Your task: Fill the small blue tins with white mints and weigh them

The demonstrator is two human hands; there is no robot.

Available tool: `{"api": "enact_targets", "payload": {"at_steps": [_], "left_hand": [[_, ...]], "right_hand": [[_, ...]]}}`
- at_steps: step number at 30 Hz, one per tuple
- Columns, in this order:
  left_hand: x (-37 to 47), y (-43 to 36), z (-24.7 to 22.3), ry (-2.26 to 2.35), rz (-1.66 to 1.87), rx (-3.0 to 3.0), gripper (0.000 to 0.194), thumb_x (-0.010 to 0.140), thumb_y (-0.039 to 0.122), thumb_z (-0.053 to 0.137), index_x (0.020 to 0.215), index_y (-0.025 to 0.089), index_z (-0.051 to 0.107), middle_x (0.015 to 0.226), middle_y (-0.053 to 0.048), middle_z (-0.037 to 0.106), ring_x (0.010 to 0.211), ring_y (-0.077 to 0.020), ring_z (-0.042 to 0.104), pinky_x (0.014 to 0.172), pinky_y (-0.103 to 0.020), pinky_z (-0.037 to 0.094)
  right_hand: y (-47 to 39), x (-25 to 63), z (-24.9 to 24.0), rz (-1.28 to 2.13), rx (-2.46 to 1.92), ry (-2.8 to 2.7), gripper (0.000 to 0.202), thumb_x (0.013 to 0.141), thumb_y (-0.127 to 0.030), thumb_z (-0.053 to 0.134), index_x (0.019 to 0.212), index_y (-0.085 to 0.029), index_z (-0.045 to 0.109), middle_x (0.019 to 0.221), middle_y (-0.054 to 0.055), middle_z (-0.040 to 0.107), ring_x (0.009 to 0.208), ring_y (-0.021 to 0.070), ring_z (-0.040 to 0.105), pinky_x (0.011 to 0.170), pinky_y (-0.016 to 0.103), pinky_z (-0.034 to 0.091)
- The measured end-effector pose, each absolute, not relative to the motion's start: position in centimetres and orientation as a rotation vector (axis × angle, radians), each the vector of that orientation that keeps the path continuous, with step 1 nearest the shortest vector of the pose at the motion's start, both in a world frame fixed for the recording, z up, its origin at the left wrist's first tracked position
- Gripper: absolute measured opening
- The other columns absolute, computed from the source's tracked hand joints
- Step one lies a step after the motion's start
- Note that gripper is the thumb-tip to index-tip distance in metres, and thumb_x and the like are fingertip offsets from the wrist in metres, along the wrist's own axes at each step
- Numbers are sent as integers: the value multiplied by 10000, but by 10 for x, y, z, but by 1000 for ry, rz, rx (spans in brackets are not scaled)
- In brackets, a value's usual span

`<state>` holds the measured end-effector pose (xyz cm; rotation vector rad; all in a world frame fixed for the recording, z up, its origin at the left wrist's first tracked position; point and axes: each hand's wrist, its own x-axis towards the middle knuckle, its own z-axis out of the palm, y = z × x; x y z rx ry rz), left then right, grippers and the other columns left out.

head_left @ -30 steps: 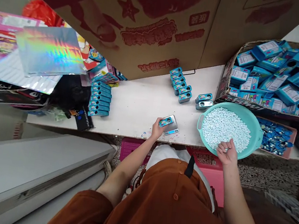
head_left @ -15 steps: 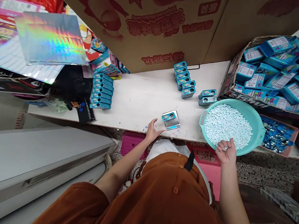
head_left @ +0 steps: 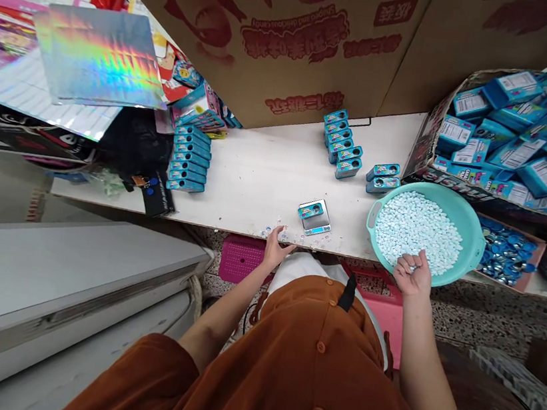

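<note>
My left hand (head_left: 275,251) hovers at the table's front edge, its thumb and fingers apart and holding nothing. Just beyond it is a small digital scale (head_left: 320,224) with a blue button strip. On its plate stands a blue candy box (head_left: 311,210) with a round dark hole in its top. My right hand (head_left: 413,274) is over the near rim of a turquoise basin (head_left: 473,241), palm turned up and fingers curled in. Pale bits show between those fingers. Small white candies (head_left: 416,227) fill much of the basin.
More blue boxes stand in rows at the left (head_left: 189,160), at the back (head_left: 342,145) and near the basin (head_left: 383,184). A carton of blue boxes (head_left: 506,155) and a tray of blue and silver caps (head_left: 506,252) are at the right. A large cardboard box (head_left: 303,54) blocks the back.
My left hand has drawn back slightly from the scale towards the table edge. The right hand stays curled at the basin's rim. The whole view has shifted slightly.
</note>
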<state>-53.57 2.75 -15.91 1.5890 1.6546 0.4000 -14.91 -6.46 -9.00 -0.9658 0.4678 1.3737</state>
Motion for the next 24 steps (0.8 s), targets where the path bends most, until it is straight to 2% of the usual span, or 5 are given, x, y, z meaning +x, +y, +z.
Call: {"api": "enact_targets", "payload": {"at_steps": [9, 15, 17, 20, 24], "left_hand": [[-526, 43, -151, 1650, 394, 1738, 680, 687, 365, 708, 1264, 203, 388, 1248, -125, 494, 1202, -281, 438, 987, -452, 376], [-472, 88, -138, 1461, 443, 2136, 723, 722, 383, 684, 1317, 152, 345, 1348, -183, 401, 1287, -317, 338, 1060, -486, 287], [-451, 104, -136, 1434, 258, 2214, 618, 758, 330, 647, 1287, 148, 385, 1293, -180, 450, 1259, -315, 361, 1031, -473, 321], [-445, 122, -136, 1365, -63, 2280, 388, 814, 218, 549, 1192, 189, 467, 1127, -115, 543, 1112, -253, 473, 926, -397, 412], [-511, 126, -128, 1436, -132, 2221, 379, 800, 145, 510, 1159, 263, 492, 1126, -45, 513, 1090, -194, 461, 879, -295, 429]], "right_hand": [[-73, -146, -89, 1347, -949, 481, 437, 841, -362, 569, 549, -210, 280, 506, -68, 365, 382, 51, 347, 313, 185, 281], [-85, -146, -89, 1348, -965, 462, 452, 790, -322, 636, 549, -211, 270, 509, -68, 353, 398, 53, 360, 329, 187, 319], [-90, -148, -91, 1340, -988, 452, 456, 765, -303, 659, 548, -210, 269, 513, -67, 353, 406, 55, 364, 340, 190, 337], [-94, -153, -90, 1337, -1051, 433, 470, 697, -261, 710, 547, -202, 269, 513, -72, 337, 406, 58, 355, 349, 201, 345], [-92, -172, -83, 1338, -1140, 385, 445, 688, -272, 709, 543, -192, 295, 516, -67, 330, 412, 61, 348, 360, 214, 329]]}}
